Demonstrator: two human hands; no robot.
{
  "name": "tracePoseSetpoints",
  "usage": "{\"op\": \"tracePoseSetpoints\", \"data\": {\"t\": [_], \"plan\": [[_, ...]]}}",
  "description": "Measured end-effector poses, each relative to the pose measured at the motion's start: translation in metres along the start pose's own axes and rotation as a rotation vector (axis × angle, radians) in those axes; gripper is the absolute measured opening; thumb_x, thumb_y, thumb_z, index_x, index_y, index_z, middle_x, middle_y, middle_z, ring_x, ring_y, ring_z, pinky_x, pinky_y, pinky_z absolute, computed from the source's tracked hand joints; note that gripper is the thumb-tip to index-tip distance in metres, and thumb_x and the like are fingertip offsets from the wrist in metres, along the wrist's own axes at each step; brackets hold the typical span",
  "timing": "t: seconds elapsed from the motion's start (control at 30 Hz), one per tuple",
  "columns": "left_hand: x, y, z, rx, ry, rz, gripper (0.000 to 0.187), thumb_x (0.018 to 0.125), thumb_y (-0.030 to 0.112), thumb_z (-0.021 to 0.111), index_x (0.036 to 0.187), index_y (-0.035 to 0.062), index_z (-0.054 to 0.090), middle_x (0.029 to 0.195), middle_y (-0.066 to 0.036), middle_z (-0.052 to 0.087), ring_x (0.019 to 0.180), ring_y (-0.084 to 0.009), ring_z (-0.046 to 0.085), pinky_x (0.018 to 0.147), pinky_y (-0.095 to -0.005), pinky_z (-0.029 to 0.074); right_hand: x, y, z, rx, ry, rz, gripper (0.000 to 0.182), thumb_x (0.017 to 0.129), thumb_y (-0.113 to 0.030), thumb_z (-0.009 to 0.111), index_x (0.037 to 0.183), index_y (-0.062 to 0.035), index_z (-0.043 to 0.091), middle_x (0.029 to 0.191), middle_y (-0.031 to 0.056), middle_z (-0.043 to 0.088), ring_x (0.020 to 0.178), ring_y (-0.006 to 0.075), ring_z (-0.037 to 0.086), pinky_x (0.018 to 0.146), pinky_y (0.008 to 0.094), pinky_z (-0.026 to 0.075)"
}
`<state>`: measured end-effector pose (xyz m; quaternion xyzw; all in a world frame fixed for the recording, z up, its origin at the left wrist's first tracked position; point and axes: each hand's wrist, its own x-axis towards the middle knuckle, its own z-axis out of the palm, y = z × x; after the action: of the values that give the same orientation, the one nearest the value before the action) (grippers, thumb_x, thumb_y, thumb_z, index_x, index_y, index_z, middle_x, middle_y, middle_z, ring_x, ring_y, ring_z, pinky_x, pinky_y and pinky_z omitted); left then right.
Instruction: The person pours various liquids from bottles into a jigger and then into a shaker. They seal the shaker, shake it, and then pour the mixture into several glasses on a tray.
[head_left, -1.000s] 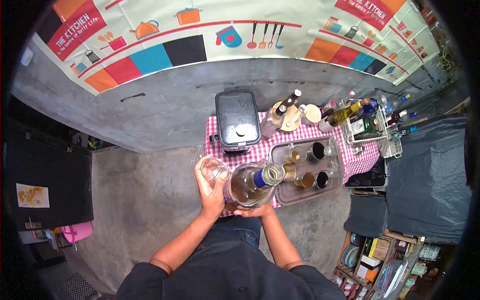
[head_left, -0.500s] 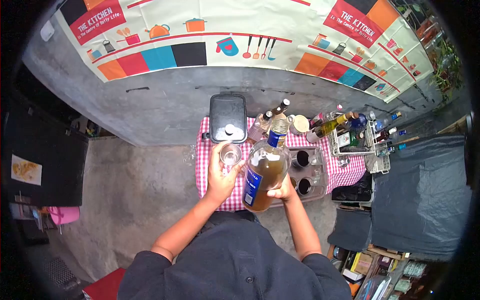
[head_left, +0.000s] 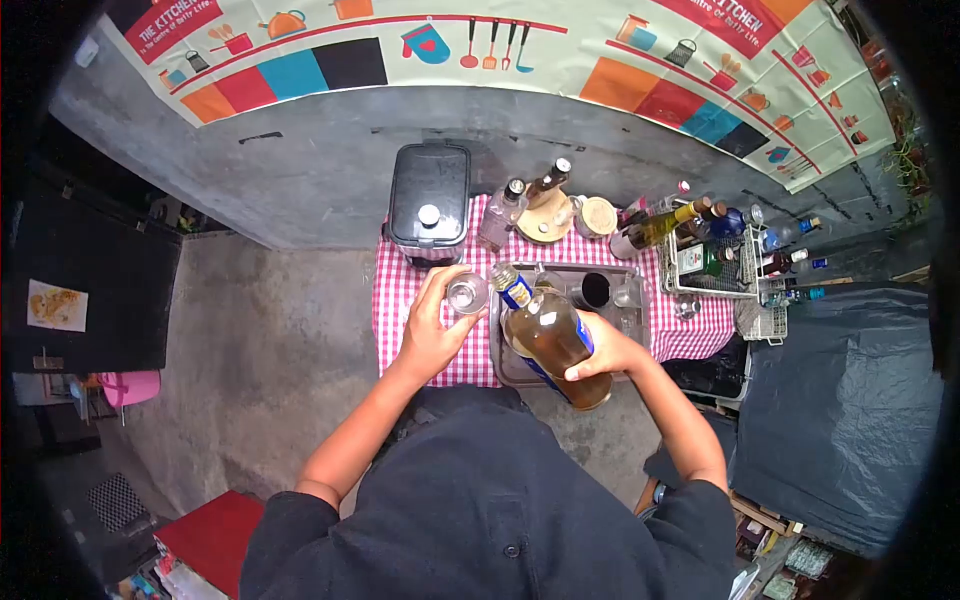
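Grasping a glass (head_left: 467,293) in the left hand (head_left: 430,335), curling the fingers partway round its far and left sides and bringing the thumb to its near side. Keeping this glass mouth-up, above the near left part of the surface (head_left: 400,325), just off the tray (head_left: 512,376). Seemingly seeing little or no liquid in it, though viewing it too small to be sure.

Gripping a bottle (head_left: 555,335) in the right hand (head_left: 605,350), wrapping the fingers round the right side of its body and pressing the thumb across the near side. Holding it tilted over the near part of the tray, aiming its uncapped neck left, close to the rim of the glass. Leaving unclear whether neck and rim are touching. Seeing brownish liquid in its body and no stream at its mouth.

Facing a cup of dark drink (head_left: 596,290) on the tray, beyond the bottle, with a clear bottle (head_left: 500,220) and a lidded box (head_left: 430,195) standing farther back and a wire basket (head_left: 712,294) of bottles to the right.

Compared with half a second ago, swinging the neck round from pointing up and away to leaning toward the glass, and moving the base out to the right. Shifting the right hand from low on the bottle to its right flank. Still clasping the same glass in the left.
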<state>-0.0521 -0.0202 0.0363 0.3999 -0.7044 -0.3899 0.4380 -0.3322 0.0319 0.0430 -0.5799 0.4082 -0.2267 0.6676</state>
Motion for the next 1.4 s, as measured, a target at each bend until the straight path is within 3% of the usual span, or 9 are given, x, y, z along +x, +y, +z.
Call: {"op": "tracePoseSetpoints", "data": {"t": [0.2, 0.3, 0.43, 0.57, 0.6, 0.83, 0.9, 1.2, 1.4], "plan": [[-0.008, -0.005, 0.024, 0.022, -0.027, -0.06, 0.052, 0.075, 0.004, 0.076, 0.122, 0.0013, 0.054, 0.118, -0.015, 0.058, 0.112, -0.0315, 0.058, 0.096, -0.0387, 0.046, -0.017, 0.005, -0.025, -0.061, -0.061, 0.03, 0.093, 0.063, -0.03, 0.089, 0.139, -0.0007, 0.044, 0.128, 0.0101, 0.059, 0.118, 0.0197, 0.055, 0.106, 0.0357, 0.039], [-0.01, -0.002, 0.034, 0.015, -0.024, -0.06, 0.052, 0.076, 0.004, 0.076, 0.123, 0.0009, 0.054, 0.116, -0.013, 0.059, 0.11, -0.0237, 0.059, 0.095, -0.0341, 0.046, -0.023, 0.01, -0.037, -0.126, -0.104, 0.056, 0.093, 0.062, -0.031, 0.089, 0.138, -0.0009, 0.045, 0.127, 0.0109, 0.06, 0.118, 0.0201, 0.055, 0.106, 0.0349, 0.039], [-0.015, 0.0, 0.045, 0.05, -0.03, -0.067, 0.052, 0.075, 0.004, 0.076, 0.123, 0.0014, 0.055, 0.116, -0.013, 0.059, 0.109, -0.0242, 0.06, 0.094, -0.0345, 0.047, -0.033, 0.018, -0.051, -0.249, -0.081, 0.098, 0.085, 0.059, -0.036, 0.089, 0.126, 0.0005, 0.052, 0.112, 0.0115, 0.064, 0.103, 0.0208, 0.061, 0.094, 0.0356, 0.046], [-0.02, 0.0, 0.053, 0.05, -0.047, -0.121, 0.051, 0.074, 0.005, 0.076, 0.121, 0.0019, 0.055, 0.117, -0.014, 0.059, 0.111, -0.0282, 0.059, 0.095, -0.0373, 0.046, -0.038, 0.01, -0.061, -0.353, -0.125, 0.117, 0.079, 0.058, -0.035, 0.089, 0.12, 0.0007, 0.055, 0.108, 0.0127, 0.065, 0.101, 0.0223, 0.062, 0.092, 0.0353, 0.047], [-0.021, 0.0, 0.055, 0.046, -0.035, -0.122, 0.051, 0.074, 0.006, 0.076, 0.12, 0.0017, 0.055, 0.115, -0.015, 0.059, 0.111, -0.0317, 0.058, 0.096, -0.0394, 0.045, -0.039, 0.007, -0.062, -0.351, -0.126, 0.117, 0.079, 0.058, -0.035, 0.089, 0.12, 0.0007, 0.055, 0.108, 0.0127, 0.065, 0.101, 0.0223, 0.062, 0.092, 0.0353, 0.047], [-0.019, 0.004, 0.056, 0.062, -0.098, -0.147, 0.053, 0.073, 0.002, 0.075, 0.122, 0.0031, 0.055, 0.121, -0.014, 0.058, 0.115, -0.0275, 0.058, 0.098, -0.0366, 0.046, -0.042, 0.006, -0.069, -0.38, -0.155, 0.135, 0.076, 0.059, -0.03, 0.088, 0.119, 0.0019, 0.055, 0.104, 0.0119, 0.066, 0.097, 0.0207, 0.062, 0.09, 0.0343, 0.048], [-0.018, 0.003, 0.055, 0.021, -0.114, -0.113, 0.054, 0.071, 0.001, 0.074, 0.122, 0.0032, 0.054, 0.116, -0.015, 0.058, 0.109, -0.032, 0.058, 0.095, -0.0393, 0.046, -0.042, 0.004, -0.069, -0.402, -0.164, 0.121, 0.075, 0.059, -0.03, 0.088, 0.119, 0.0019, 0.055, 0.103, 0.0118, 0.066, 0.096, 0.0204, 0.063, 0.089, 0.0342, 0.048], [-0.014, 0.002, 0.041, 0.051, -0.143, -0.036, 0.053, 0.071, -0.001, 0.072, 0.121, 0.0033, 0.054, 0.112, -0.014, 0.057, 0.104, -0.032, 0.06, 0.09, -0.0391, 0.048, -0.037, -0.004, -0.059, -0.415, -0.164, 0.146, 0.076, 0.061, -0.03, 0.088, 0.121, 0.0016, 0.054, 0.104, 0.0113, 0.066, 0.097, 0.0197, 0.062, 0.09, 0.0338, 0.048], [-0.013, -0.01, 0.027, -0.007, -0.186, -0.07, 0.054, 0.072, -0.003, 0.07, 0.123, 0.0033, 0.054, 0.116, -0.016, 0.057, 0.109, -0.0333, 0.06, 0.092, -0.0392, 0.048, -0.031, -0.021, -0.043, -0.377, -0.156, 0.211, 0.076, 0.063, -0.027, 0.087, 0.124, 0.0014, 0.053, 0.108, 0.0119, 0.066, 0.1, 0.0195, 0.062, 0.093, 0.0338, 0.047]]}}
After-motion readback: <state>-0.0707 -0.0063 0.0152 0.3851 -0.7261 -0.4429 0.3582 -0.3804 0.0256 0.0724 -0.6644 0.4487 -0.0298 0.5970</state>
